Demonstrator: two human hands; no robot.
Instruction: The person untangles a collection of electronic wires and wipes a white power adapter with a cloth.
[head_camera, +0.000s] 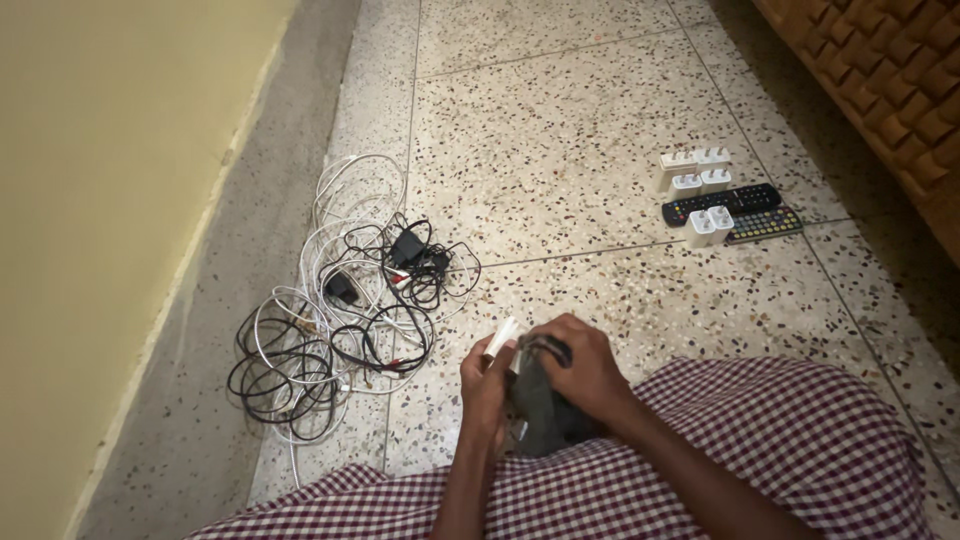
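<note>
Near the lower centre of the frame, the left hand (487, 385) is pinching a small white adapter (501, 337) between thumb and fingers, its upper end sticking out above the knuckles. Just to the right, the right hand (583, 372) is curling its fingers closed over the top of a dark grey cloth (541, 410) and a loop of black cable (549, 347), pressing them against the left hand. Both hands are working directly above a red-and-white checked garment (790, 450) that is filling the lower right of the frame.

At centre left, a tangle of black and white cables (340, 305) is lying on the speckled terrazzo floor (560, 130), with two black plugs (405, 246) sitting in the knot. In the upper right, six white chargers (697, 182) are standing in pairs, touching or just beside two remote controls (722, 203), one black and one with coloured buttons. A pale yellow wall (100, 200) is running down the left edge, and carved wooden furniture (890, 80) is occupying the upper right corner
</note>
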